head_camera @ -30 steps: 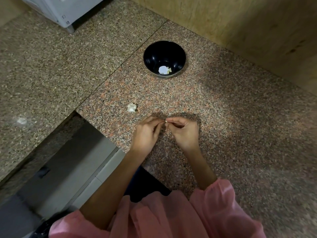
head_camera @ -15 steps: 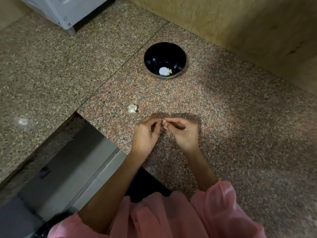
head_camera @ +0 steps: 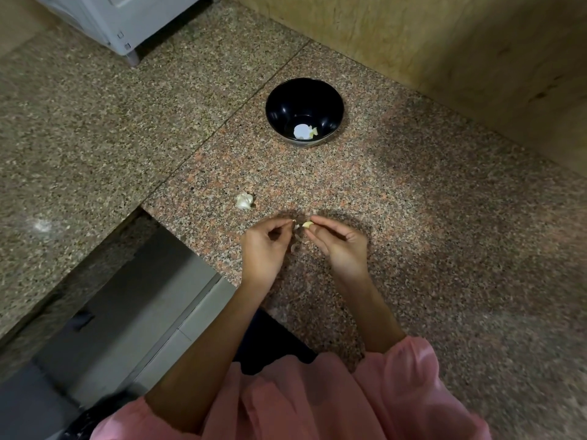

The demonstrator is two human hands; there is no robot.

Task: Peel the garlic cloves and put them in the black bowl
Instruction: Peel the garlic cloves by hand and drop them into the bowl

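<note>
My right hand (head_camera: 341, 246) pinches a small pale yellow garlic clove (head_camera: 306, 224) between thumb and fingertips. Just to its left, my left hand (head_camera: 265, 246) pinches a thin strip of papery skin (head_camera: 296, 239) that curls down between the two hands. Both hands hover over the near part of the granite counter. Farther back stands the black bowl (head_camera: 286, 103), with a peeled clove (head_camera: 313, 131) and a white spot on its bottom. A piece of unpeeled garlic (head_camera: 244, 201) lies on the counter left of my hands.
The granite counter (head_camera: 413, 217) ends in a front edge just below my hands. A wooden wall (head_camera: 444, 42) borders it at the back right. A white appliance (head_camera: 120, 20) stands at the far left corner. My pink sleeves fill the bottom.
My hands have drawn slightly apart. The skin has come off the clove and now hangs from my left fingers, leaving the clove bare in my right.
</note>
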